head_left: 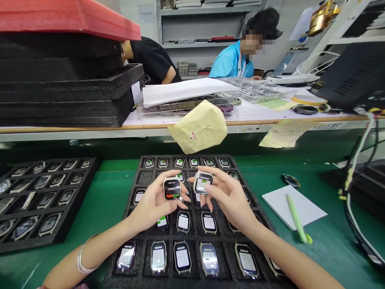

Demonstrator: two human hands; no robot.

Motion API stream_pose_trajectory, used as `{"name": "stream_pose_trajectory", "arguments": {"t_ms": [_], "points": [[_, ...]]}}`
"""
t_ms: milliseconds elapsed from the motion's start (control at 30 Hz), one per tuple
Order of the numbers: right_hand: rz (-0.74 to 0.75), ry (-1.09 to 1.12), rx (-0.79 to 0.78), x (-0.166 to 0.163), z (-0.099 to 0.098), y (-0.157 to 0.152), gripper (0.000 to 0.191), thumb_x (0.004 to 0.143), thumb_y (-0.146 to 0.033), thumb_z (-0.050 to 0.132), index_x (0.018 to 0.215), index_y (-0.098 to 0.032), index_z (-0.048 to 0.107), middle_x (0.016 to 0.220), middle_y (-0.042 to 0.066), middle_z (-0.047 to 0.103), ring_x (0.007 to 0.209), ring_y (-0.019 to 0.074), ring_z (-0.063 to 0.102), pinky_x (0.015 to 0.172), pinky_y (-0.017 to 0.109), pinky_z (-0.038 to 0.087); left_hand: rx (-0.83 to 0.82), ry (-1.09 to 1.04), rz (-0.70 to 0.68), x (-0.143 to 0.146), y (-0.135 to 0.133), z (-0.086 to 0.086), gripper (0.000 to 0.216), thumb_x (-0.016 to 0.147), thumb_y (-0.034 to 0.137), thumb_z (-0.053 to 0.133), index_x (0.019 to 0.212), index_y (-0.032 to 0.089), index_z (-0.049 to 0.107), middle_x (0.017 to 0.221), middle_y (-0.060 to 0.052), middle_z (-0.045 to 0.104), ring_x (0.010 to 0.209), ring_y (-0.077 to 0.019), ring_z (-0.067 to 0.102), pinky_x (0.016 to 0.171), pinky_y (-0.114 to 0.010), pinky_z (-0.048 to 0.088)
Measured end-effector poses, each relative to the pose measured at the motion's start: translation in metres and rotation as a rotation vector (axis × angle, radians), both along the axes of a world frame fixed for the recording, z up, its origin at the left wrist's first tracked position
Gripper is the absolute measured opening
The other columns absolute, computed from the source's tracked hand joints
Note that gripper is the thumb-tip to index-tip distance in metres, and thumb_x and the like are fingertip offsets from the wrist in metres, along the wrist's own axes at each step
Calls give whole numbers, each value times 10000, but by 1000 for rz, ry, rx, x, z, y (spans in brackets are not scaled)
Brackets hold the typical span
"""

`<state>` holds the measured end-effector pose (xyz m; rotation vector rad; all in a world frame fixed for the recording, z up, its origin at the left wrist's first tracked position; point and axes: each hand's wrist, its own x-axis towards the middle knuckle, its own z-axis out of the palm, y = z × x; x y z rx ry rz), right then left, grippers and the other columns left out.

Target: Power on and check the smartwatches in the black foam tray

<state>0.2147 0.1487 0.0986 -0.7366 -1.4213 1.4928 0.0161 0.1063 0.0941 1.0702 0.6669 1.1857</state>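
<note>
My left hand [162, 196] holds a smartwatch case [172, 188] without a strap; its lit dark screen shows a line of text and a red and green bar. In my right hand [227, 190] is a second smartwatch case [203, 183], its screen white with a green patch and my thumb on its edge. Both are held side by side above a black foam tray [141, 176]. Strapless watches, such as the watch [183, 257] in the front row, lie in the tray's compartments, most with lit white screens. My hands and forearms hide some compartments.
Another foam tray [81, 192] of watches lies at left. Stacked black foam trays [60, 88] stand on the raised shelf. At right are a paper pad [313, 206], green pen [296, 218], a loose watch [290, 180] and hanging cables [350, 180]. Two people are behind the shelf.
</note>
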Motion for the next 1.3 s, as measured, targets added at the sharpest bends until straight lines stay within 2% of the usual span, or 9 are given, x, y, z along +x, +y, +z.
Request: {"name": "stream_pose_trajectory", "arguments": {"t_ms": [100,233,367,500,633,733,900,1100,1300], "points": [[-48,-52,15,0,-3,2,332,850,-273,693,1161,-191,609,868,75,698,474,113,565,364,195,399,-3,-18,-32,2,-2,-1,515,820,130,641,1300,211,474,1003,-82,629,934,-214,616,833,-387,548],[-29,-51,7,3,-4,3,356,851,-273,690,1189,-194,612,867,79,700,504,134,587,375,208,417,-14,9,-14,4,-6,-1,398,902,198,569,1289,211,482,976,-80,634,898,-205,633,792,-374,570],[115,39,-41,5,0,1,458,831,-181,668,1275,-229,569,999,100,692,630,175,641,435,226,480,6,15,7,4,-6,0,362,926,222,542,1282,202,485,933,-71,639,848,-192,644,723,-327,583],[233,109,-94,3,2,-2,584,801,-120,682,1343,-259,515,1051,89,667,787,203,656,531,246,550,18,5,25,2,-4,-2,433,893,202,590,1308,197,467,968,-77,640,870,-195,641,745,-330,585],[179,93,-74,-1,-1,-2,536,836,-120,694,1327,-266,537,1023,80,676,721,160,652,516,213,562,64,-26,-8,1,-3,-4,603,812,167,684,1353,206,422,1018,-88,637,907,-224,647,783,-358,582],[161,80,-58,-2,-2,-2,516,848,-117,689,1321,-268,548,973,70,683,688,148,651,504,202,563,86,-30,-4,1,-4,-4,637,806,131,689,1368,218,399,1017,-80,632,924,-218,649,801,-342,576],[205,97,-39,1,-3,-1,497,851,-118,661,1312,-274,562,1064,90,677,728,181,677,512,226,567,82,-5,23,1,-3,-1,560,861,140,638,1361,230,404,961,-51,623,850,-157,641,745,-277,580],[146,56,28,0,-8,2,314,939,-225,589,1245,-280,622,857,47,688,629,156,677,462,188,541,129,18,27,-1,-4,-1,471,858,141,634,1289,211,457,944,-48,624,850,-157,635,721,-273,589],[166,48,28,0,-9,1,367,907,-181,623,1259,-286,612,942,60,702,632,142,671,457,171,529,95,90,96,1,-2,-1,324,906,212,578,1216,176,493,837,-38,636,743,-147,644,614,-252,593]]}}
